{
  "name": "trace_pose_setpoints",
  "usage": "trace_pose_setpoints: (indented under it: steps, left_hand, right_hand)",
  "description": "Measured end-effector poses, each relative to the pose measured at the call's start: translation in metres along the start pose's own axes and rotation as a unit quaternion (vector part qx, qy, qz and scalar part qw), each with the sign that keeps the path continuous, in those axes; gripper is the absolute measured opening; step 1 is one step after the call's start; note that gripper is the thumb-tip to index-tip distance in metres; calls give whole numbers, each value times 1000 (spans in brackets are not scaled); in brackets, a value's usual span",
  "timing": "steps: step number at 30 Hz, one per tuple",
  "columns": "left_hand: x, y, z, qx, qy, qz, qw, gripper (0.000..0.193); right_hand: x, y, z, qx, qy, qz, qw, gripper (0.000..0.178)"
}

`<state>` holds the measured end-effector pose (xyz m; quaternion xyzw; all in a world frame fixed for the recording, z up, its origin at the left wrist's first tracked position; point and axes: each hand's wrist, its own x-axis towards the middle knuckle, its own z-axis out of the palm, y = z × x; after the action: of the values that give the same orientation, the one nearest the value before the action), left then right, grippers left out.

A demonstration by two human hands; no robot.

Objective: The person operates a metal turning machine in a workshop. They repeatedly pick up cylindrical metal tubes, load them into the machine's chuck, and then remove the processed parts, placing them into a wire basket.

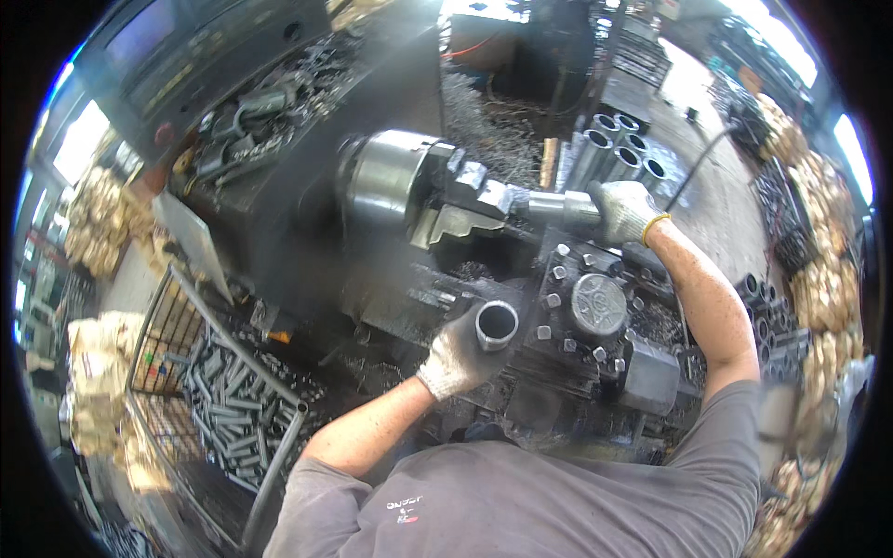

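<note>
My right hand (631, 209), in a white work glove with a yellow cuff edge, is closed around the right end of a stepped metal tube (564, 207). That tube lies roughly level, its narrower end close to the jaws of the lathe chuck (391, 181); whether it touches them I cannot tell. Lower down, my gloved left hand (453, 358) grips a short steel pipe (495, 343), its open end facing up. Between and below the hands sits the lathe's square tool post (596, 305), with a round cap and several bolts around it.
At the lower left, a wire-sided cage (200, 296) holds many short metal tubes (233, 400). Several wider pipes (595, 153) stand upright beyond my right hand. More pipes (758, 298) lie right of my forearm. Metal shavings (474, 112) are heaped behind the chuck.
</note>
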<state>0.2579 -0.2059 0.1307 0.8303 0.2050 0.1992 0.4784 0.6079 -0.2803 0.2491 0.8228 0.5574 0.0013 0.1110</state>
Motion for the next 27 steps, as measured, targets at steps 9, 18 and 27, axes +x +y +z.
trace_pose_setpoints:
  steps: [9, 18, 27]
  left_hand:
    - [-12, -24, -7, -48, -19, 151, 987, 74]
    - [-93, -28, -54, -505, -156, -215, 821, 58]
    - [-90, -75, -24, -536, 27, -293, 791, 46]
  right_hand:
    - [-154, -112, -89, 186, 193, 179, 947, 56]
    - [-198, -309, 52, 807, -156, 149, 549, 56]
    - [-184, -333, 152, 614, -150, 216, 744, 76]
